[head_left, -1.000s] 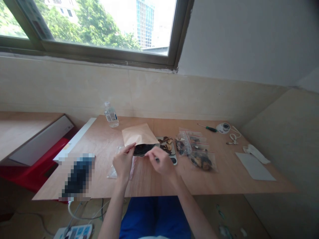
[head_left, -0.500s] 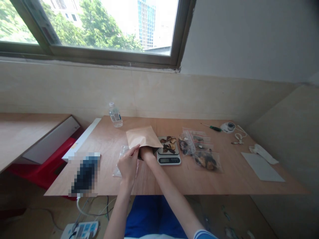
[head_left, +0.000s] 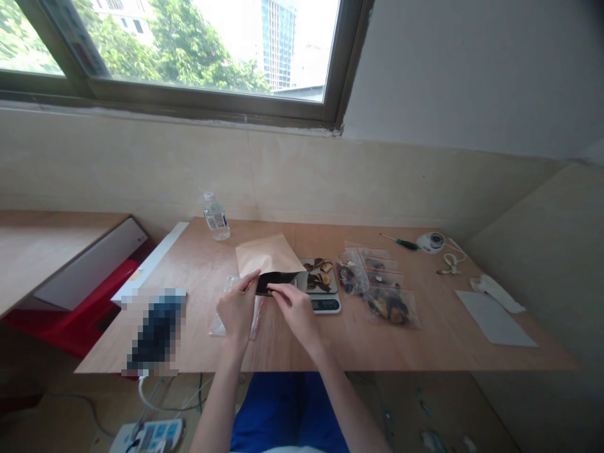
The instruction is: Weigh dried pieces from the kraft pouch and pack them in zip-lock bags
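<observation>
A brown kraft paper bag (head_left: pixel 268 253) lies with its dark mouth facing me and gaping. My left hand (head_left: pixel 237 306) pinches the left edge of that mouth. At the opening, the fingers of my right hand (head_left: pixel 295 306) are pressed together; whether they grip the bag's lower lip or a small piece is too small to tell. Right beside the bag, partly covered by it, is a digital kitchen scale (head_left: pixel 326 306) with dried brown slices (head_left: pixel 321 274) on its plate. Under and beside my left hand lies a clear plastic bag (head_left: pixel 218 326).
Several clear zip bags of dried pieces (head_left: pixel 391 306) lie right of the scale. Farther right are a green screwdriver (head_left: pixel 406 244), a white camera (head_left: pixel 430 242) with cable, and a white sheet (head_left: pixel 495 319). A water bottle (head_left: pixel 216 218) stands at the back left; a pixelated dark object (head_left: pixel 158 330) lies front left.
My right hand has come out of the paper bag and now pinches at its mouth. The opening gapes wider, while my left hand keeps its hold on the edge.
</observation>
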A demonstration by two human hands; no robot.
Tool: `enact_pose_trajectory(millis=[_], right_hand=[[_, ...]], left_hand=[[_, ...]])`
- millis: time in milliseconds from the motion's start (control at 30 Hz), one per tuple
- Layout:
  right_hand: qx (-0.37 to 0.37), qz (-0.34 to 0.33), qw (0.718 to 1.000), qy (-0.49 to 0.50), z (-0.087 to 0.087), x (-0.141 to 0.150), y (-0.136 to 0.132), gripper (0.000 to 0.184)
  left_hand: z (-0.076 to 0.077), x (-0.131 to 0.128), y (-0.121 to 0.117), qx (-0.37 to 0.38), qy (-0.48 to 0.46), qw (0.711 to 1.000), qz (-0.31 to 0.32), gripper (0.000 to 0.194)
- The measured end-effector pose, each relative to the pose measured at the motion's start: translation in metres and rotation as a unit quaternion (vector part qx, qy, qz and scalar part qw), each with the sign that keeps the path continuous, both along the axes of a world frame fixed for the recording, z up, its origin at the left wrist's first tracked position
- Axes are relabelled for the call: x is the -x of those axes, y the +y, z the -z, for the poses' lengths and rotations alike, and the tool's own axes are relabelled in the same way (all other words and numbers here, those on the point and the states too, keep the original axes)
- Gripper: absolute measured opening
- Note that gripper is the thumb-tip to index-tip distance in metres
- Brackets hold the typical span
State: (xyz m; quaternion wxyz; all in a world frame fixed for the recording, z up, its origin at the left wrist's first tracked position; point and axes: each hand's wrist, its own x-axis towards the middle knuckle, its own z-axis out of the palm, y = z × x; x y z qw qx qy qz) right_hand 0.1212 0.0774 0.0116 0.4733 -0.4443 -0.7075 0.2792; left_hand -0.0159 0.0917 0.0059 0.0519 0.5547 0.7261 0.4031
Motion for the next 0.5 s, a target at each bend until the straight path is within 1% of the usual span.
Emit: enact_pose_trajectory(millis=[67, 100, 167, 233, 300, 367, 500], right_hand=[[0.017, 0.035, 0.996, 0.076, -0.001, -0.016, -0.007, 0.022], [0.028, 0.058, 0.992, 0.108, 0.002, -0.025, -0.008, 0.022], [0.049, 0.103, 0.981, 0.157, 0.013, -0.042, -0.003, 0.022], [0.065, 0.136, 0.973, 0.175, 0.028, -0.055, 0.009, 0.021], [0.076, 0.159, 0.972, 0.158, 0.041, -0.061, 0.025, 0.022], [0.074, 0.168, 0.976, 0.114, 0.05, -0.062, 0.042, 0.021], [0.053, 0.152, 0.987, -0.018, 0.055, -0.057, 0.066, 0.026]], left_hand=[[-0.002, 0.002, 0.002, 0.003, -0.004, 1.0, -0.008, 0.023], [-0.003, 0.003, 0.004, 0.003, -0.008, 1.0, -0.014, 0.024], [-0.005, 0.005, 0.006, 0.001, -0.019, 1.0, -0.024, 0.024], [-0.006, 0.007, 0.007, -0.004, -0.028, 0.999, -0.032, 0.025], [-0.007, 0.008, 0.007, -0.007, -0.031, 0.999, -0.036, 0.025], [-0.007, 0.009, 0.007, -0.008, -0.032, 0.999, -0.034, 0.024], [-0.007, 0.011, 0.005, -0.002, -0.031, 0.999, -0.024, 0.022]])
